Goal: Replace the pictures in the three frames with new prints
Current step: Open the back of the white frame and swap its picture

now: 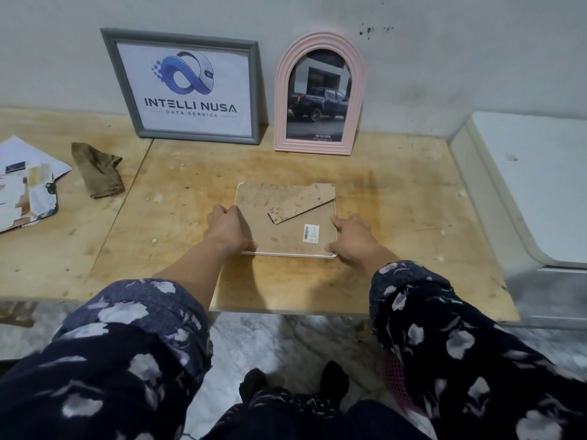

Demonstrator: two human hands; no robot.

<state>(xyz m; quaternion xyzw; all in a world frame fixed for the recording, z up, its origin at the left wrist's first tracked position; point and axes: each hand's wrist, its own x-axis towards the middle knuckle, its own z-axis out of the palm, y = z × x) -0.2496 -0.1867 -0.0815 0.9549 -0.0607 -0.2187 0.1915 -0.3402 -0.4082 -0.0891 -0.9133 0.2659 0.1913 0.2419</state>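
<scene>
A white frame [286, 217] lies face down in the middle of the wooden table [397, 198], its brown backing board and folded stand facing up, with a barcode sticker near the right edge. My left hand [229, 229] grips the frame's left edge, thumb on the backing near the lower corner. My right hand [351, 238] grips the right edge and lower right corner. A grey frame [187, 85] with a logo print and a pink arched frame [319, 93] with a truck picture lean upright against the wall.
A pile of loose prints and papers [25, 182] sits at the table's left edge, beside a crumpled brown cloth [100, 169]. A white appliance or table [533, 185] stands at the right. The table's front edge runs just below my forearms.
</scene>
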